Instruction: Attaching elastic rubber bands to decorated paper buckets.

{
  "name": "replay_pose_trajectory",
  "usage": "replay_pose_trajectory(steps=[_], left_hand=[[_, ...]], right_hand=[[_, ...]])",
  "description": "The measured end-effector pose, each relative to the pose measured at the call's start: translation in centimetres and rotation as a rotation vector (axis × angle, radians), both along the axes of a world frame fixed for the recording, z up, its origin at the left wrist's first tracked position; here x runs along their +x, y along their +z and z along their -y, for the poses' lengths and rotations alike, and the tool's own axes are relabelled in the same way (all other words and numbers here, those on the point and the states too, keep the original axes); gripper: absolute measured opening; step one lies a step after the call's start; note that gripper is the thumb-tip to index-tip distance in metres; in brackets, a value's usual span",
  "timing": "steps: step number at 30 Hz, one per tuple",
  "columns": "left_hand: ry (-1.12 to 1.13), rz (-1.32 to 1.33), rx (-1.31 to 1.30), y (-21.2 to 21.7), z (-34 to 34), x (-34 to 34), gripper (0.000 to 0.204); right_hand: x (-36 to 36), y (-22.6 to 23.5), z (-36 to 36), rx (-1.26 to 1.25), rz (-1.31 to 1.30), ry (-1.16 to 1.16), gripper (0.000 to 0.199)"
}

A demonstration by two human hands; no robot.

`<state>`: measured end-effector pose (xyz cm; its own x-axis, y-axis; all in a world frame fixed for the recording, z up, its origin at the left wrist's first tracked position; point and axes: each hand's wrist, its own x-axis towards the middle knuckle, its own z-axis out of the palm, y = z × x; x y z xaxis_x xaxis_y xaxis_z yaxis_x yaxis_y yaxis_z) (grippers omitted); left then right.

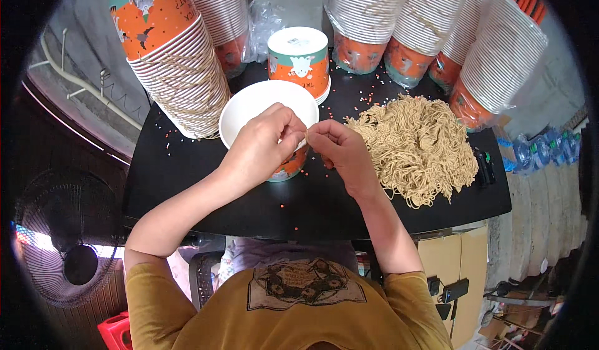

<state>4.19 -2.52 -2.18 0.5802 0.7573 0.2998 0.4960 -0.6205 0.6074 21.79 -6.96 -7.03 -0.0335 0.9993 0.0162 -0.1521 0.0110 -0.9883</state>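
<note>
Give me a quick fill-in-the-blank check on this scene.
1. The pile of cord lies to the ____ of the right hand.
2. The open bucket, partly behind the left hand, is ____ inside.
3. The tabletop is ____ in colour.
4. The fan stands on the person's ____ side.
Missing words: right; white; black; left.

A black desk [331, 212] is backed by a grey wall [293, 0]; a round fan [81, 264] is backlit at left; cardboard [440, 250] is seen at lower right.
</note>
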Motion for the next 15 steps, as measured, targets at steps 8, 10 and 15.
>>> replay_pose_trajectory(steps=[8,10,15], left_hand=[[-0.021,-0.14,0.548,0.0,1.2,0.6,0.01],[-0.027,-0.049,0.313,-0.4,0.8,0.4,0.01],[-0.059,0.141,-0.592,0.3,-1.5,-0.6,0.009]], right_hand=[[0.2,0.2,0.1,-0.031,0.0,0.0,0.016],[0.2,0.1,0.1,-0.024,0.002,0.0,0.016],[0.1,0.1,0.1,-0.015,0.043,-0.02,0.019]])
